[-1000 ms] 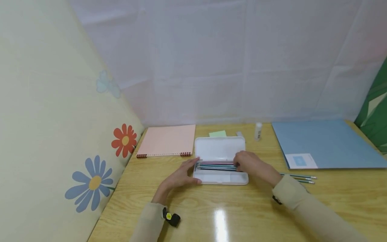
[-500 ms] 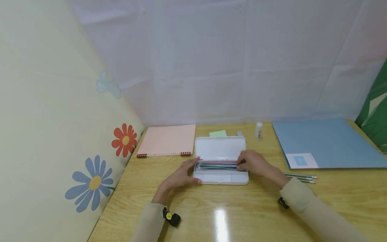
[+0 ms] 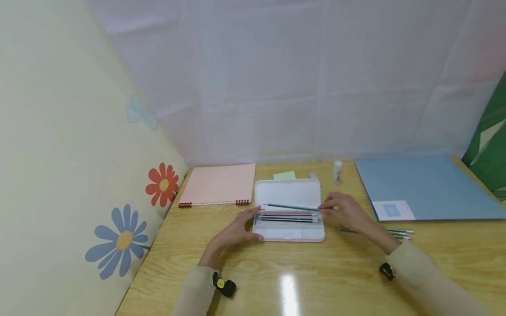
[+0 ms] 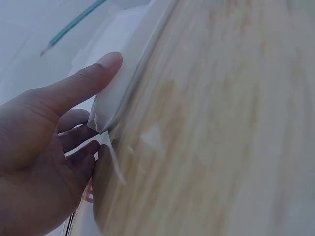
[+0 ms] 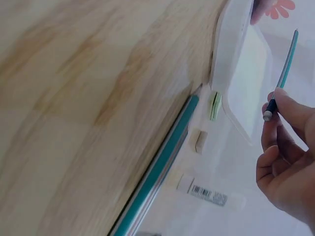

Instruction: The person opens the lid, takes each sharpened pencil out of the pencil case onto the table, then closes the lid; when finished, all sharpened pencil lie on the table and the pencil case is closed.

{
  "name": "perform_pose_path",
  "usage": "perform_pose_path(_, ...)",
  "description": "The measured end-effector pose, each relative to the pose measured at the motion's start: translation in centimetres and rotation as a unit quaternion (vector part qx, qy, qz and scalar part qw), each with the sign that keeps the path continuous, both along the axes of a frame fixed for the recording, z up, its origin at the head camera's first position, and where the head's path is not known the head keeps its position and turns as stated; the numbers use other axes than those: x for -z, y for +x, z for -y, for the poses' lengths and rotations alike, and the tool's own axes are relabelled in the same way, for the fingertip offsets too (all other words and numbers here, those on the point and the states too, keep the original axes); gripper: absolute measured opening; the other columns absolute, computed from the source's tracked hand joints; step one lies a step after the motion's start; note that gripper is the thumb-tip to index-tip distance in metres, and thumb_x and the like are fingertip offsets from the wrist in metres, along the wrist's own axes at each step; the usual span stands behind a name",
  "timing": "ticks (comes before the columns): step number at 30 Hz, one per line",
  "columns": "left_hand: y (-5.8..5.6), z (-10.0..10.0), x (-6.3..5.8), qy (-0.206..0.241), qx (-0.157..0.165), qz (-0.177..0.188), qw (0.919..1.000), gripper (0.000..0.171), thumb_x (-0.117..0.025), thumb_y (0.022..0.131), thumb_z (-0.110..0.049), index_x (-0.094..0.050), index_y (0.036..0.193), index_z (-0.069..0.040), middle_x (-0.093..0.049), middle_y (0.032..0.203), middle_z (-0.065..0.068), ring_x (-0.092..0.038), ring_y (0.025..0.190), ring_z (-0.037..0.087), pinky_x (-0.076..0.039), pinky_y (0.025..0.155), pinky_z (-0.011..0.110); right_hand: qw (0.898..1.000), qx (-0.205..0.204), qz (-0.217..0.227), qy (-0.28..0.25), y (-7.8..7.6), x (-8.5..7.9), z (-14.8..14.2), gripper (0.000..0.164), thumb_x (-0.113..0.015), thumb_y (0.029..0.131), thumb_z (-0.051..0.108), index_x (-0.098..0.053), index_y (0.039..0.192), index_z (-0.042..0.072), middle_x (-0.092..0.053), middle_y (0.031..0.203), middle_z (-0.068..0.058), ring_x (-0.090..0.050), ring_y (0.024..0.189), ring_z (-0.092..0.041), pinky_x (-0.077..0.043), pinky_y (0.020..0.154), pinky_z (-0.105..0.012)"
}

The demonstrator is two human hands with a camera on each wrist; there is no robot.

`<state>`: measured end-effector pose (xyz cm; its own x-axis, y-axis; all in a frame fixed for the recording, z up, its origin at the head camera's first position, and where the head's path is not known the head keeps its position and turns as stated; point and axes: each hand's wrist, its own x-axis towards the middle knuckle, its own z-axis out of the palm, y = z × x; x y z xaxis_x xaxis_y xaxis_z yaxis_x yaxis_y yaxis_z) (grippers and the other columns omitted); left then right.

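Observation:
A white pencil case [image 3: 272,234] lies open on the table, its lid [image 3: 287,191] tipped back, with several pencils [image 3: 288,219] in its rear compartment. My left hand [image 3: 237,228] grips the case's left end, thumb at the front side and fingers behind, as the left wrist view also shows. Between thumb and fingertips my right hand [image 3: 349,213] pinches a green pencil [image 3: 290,206] near its eraser end. That pencil is raised above the case, its point toward the left; the right wrist view shows the pinch [image 5: 288,61] clearly. More green pencils [image 3: 401,231] lie on the table under my right forearm.
A pink spiral notebook [image 3: 221,184] lies at the back left. Behind the lid are green sticky notes [image 3: 284,175] and an eraser [image 3: 312,175]. A glue stick [image 3: 337,172] stands upright to their right. A large blue folder [image 3: 431,186] covers the back right.
My right hand has drawn one green pencil up out of the case and moved slightly right with it. The left hand has stayed on the case's left end.

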<state>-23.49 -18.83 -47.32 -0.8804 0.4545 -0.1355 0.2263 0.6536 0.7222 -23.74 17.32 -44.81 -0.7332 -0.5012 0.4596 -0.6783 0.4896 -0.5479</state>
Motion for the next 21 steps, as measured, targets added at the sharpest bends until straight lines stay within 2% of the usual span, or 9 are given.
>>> perform_pose_path(3, 0.0, 0.0, 0.1, 0.003, -0.005, 0.0, 1.0, 0.095, -0.081, 0.076, -0.035, -0.028, 0.153, -0.021, -0.019, 0.158, 0.013, -0.014, 0.144, 0.035, -0.017, 0.112, 0.059, 1.0, 0.001, -0.001, -0.012, 0.6, -0.2, -1.3, 0.011, -0.071, 0.083, 0.002, -0.076, 0.093, 0.004, -0.063, 0.084, 0.002, -0.054, 0.07, -0.008, -0.044, 0.055, -0.024)
perform_pose_path(8, 0.0, 0.0, 0.1, 0.005, -0.006, 0.0, 1.0, 0.094, -0.081, 0.076, -0.035, -0.028, 0.153, -0.021, -0.019, 0.158, 0.013, -0.013, 0.144, 0.035, -0.016, 0.112, 0.059, 1.0, 0.024, -0.005, 0.002, 1.9, -0.5, -4.1, 0.012, -0.072, 0.084, 0.004, -0.075, 0.094, 0.009, -0.063, 0.086, 0.008, -0.054, 0.071, -0.003, -0.045, 0.056, -0.023)
perform_pose_path(13, 0.1, -0.1, -0.1, 0.003, -0.007, 0.005, 1.0, 0.094, -0.081, 0.076, -0.034, -0.028, 0.153, -0.022, -0.018, 0.159, 0.012, -0.013, 0.144, 0.034, -0.016, 0.113, 0.059, 0.998, 0.05, -0.04, 0.026, 3.5, -0.4, -6.8, 0.018, -0.075, 0.079, 0.001, -0.072, 0.092, 0.013, -0.059, 0.084, 0.012, -0.052, 0.074, 0.0, -0.046, 0.057, -0.023)
perform_pose_path(18, 0.0, -0.2, -0.2, 0.006, -0.01, 0.009, 0.9999, 0.093, -0.081, 0.077, -0.034, -0.028, 0.153, -0.023, -0.017, 0.159, 0.012, -0.012, 0.144, 0.034, -0.015, 0.112, 0.06, 0.996, 0.038, -0.079, 0.021, 4.6, 0.1, -9.1, 0.028, -0.079, 0.069, -0.006, -0.071, 0.088, 0.014, -0.057, 0.08, 0.014, -0.051, 0.07, 0.0, -0.043, 0.056, -0.018)
perform_pose_path(21, 0.0, -0.2, -0.1, 0.004, -0.009, 0.011, 0.9999, 0.093, -0.081, 0.077, -0.034, -0.028, 0.153, -0.023, -0.017, 0.159, 0.012, -0.012, 0.145, 0.034, -0.015, 0.112, 0.06, 0.996, 0.028, -0.08, 0.021, 5.3, 0.6, -10.4, 0.029, -0.081, 0.067, -0.005, -0.072, 0.087, 0.014, -0.058, 0.079, 0.014, -0.051, 0.07, -0.001, -0.042, 0.056, -0.017)
